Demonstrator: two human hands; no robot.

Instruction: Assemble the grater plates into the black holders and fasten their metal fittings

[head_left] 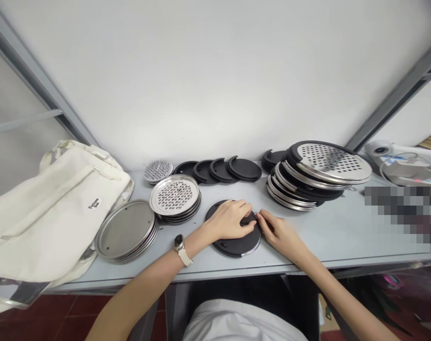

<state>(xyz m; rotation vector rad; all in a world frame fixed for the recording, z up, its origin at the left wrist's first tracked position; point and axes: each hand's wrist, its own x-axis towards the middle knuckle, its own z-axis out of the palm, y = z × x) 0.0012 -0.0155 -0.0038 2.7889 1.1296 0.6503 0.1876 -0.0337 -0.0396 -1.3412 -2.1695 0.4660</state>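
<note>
In front of me a round black disc (233,246) lies flat on the grey table, with a thin silvery rim showing along its lower right edge. My left hand (231,220) rests palm down across its top, fingers stretched and thumb apart. At the disc's right edge, my right hand (277,232) pinches a small metal ring (255,215) between thumb and fingertips; the fingers partly hide it. Just left of the disc stands a stack of round metal grater plates (176,195). To the right, a tall stack of grater discs with black rims (329,163) leans unevenly.
Plain metal plates (126,229) are stacked at left beside a white bag (55,203). Several black round covers (245,169) overlap along the wall, near a small grater disc (157,171). A white device with a cable (400,156) sits far right. The table's front edge (215,274) is close.
</note>
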